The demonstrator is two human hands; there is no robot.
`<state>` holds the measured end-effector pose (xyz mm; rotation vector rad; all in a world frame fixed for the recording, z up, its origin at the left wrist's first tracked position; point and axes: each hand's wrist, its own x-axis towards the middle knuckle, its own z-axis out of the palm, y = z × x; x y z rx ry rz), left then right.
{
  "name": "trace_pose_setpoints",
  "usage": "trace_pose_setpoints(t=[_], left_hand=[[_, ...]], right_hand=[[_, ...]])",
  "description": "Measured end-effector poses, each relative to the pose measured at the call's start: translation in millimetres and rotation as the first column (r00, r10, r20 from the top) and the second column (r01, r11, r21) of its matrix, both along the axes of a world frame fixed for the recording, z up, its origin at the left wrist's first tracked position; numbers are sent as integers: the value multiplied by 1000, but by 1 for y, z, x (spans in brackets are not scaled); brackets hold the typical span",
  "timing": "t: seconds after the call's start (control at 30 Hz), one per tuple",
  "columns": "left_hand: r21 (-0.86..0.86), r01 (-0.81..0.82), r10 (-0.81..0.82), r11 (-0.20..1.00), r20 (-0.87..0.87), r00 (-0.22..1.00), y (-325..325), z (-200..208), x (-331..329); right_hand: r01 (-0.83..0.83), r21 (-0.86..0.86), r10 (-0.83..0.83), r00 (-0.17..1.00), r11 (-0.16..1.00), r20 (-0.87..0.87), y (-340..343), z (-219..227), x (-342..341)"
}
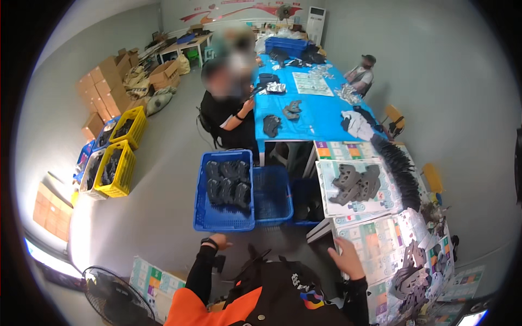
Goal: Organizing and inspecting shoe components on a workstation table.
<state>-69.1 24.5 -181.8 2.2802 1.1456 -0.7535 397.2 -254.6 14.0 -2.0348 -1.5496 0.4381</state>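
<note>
Blue leads up front: a solid blue plastic basket, its load of moulded parts all black, and a brighter blue covers the long table. Over to the right, dull grey brackets sit against a white printed sheet with pale teal motifs, while the patchwork board below flashes white, orange and green blocks. Bright yellow crates light up the left, plain brown cartons behind! And here's a vivid orange sleeve beside a black apron splashed with white, orange and blue.
</note>
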Motion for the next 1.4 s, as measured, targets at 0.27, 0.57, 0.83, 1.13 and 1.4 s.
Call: trace_pose_setpoints(t=[0.27, 0.57, 0.83, 1.13, 1.4], left_hand=[[56, -314, 252, 948, 475, 843, 14, 13, 0], [-294, -503, 382, 813, 921, 78, 86, 244, 112], [595, -433, -288, 677, 755, 589, -25, 323, 183], [-369, -909, -129, 194, 909, -396, -23, 285, -12], [-333, -912, 387, 239, 894, -225, -136, 306, -48]], right_hand=[[94, -147, -110, 988, 985, -104, -18, 2, -8], [-23, -183, -81, 837, 983, -540, 50, 127, -68], [-327, -2, 325, 938, 945, 117, 141, 214, -173], [-686, -88, 682, 728, 722, -78, 121, 240, -166], [-847, 24, 823, 509, 532, -253, 127, 239, -185]])
